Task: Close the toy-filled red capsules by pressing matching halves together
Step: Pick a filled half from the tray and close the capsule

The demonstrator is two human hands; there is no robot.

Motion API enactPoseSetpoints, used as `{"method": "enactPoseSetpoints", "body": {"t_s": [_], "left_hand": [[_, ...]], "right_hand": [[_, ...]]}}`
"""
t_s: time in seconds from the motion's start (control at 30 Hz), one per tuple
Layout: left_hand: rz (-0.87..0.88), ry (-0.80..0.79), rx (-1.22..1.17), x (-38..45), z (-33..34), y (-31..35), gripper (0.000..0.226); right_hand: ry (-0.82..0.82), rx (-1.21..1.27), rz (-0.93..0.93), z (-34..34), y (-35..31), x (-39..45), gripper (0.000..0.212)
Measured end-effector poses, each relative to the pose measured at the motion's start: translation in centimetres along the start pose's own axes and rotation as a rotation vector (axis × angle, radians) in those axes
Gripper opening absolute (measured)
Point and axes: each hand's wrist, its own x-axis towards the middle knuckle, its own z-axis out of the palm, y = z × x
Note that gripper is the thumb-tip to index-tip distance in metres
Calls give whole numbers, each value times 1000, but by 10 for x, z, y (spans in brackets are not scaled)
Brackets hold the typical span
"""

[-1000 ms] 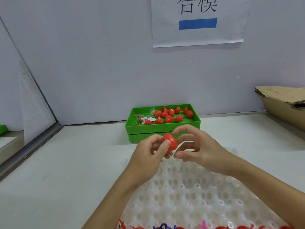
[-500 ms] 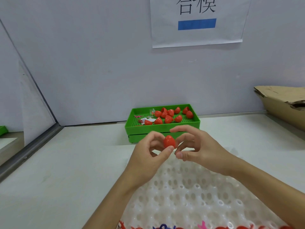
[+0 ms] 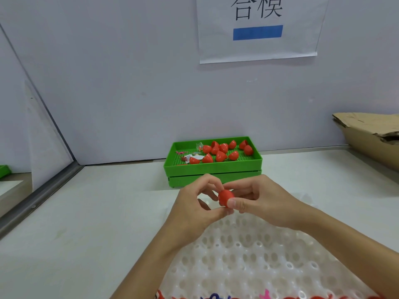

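1. The white table point(image 3: 90, 212) carries everything here; the green tray point(image 3: 212, 167) stands at its far side against the wall and serves as the landmark.
2. A paper sign point(image 3: 258, 29) with a blue bar hangs on the wall above the green tray.
3. A white dimpled tray point(image 3: 248, 262) lies on the near side of the green tray, under the forearms, with bits of coloured toys showing along its nearest edge.
4. A torn cardboard box point(image 3: 371, 134) sits well to the right of the green tray.
5. The left hand point(image 3: 194, 210) and the right hand point(image 3: 265, 201) meet just in front of the green tray, above the far edge of the dimpled tray.
6. Each hand's grip is curled in a pinch: thumb and fingertips of both press on the one red capsule point(image 3: 225, 197) between them.
7. Loose red capsule halves point(image 3: 221, 156) lie scattered inside the green tray, with small toys and packets point(image 3: 192, 157) towards its left end.
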Motion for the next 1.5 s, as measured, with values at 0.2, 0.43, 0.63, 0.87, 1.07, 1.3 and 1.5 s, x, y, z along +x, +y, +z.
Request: {"method": "enactPoseSetpoints", "body": {"t_s": [0.2, 0.43, 0.63, 0.87, 1.07, 1.3, 1.5], "left_hand": [[1, 8, 2, 0, -2, 1, 34], [-15, 1, -31, 1, -2, 1, 32], [11, -125, -34, 1, -2, 4, 56], [30, -92, -153, 1, 2, 4, 33], [39, -99, -161, 1, 2, 2, 33], [43, -112, -128, 1, 2, 1, 37], [26, -65, -48, 2, 1, -1, 33]], "right_hand": [[39, -58, -23, -1, 2, 1, 28], [4, -76, -46, 0, 4, 1, 34], [62, -87, -80, 0, 2, 0, 19], [42, -98, -109, 2, -1, -1, 13], [52, -87, -76, 1, 0, -2, 16], [41, -46, -63, 0, 1, -1, 11], [33, -96, -44, 2, -1, -1, 22]]}}
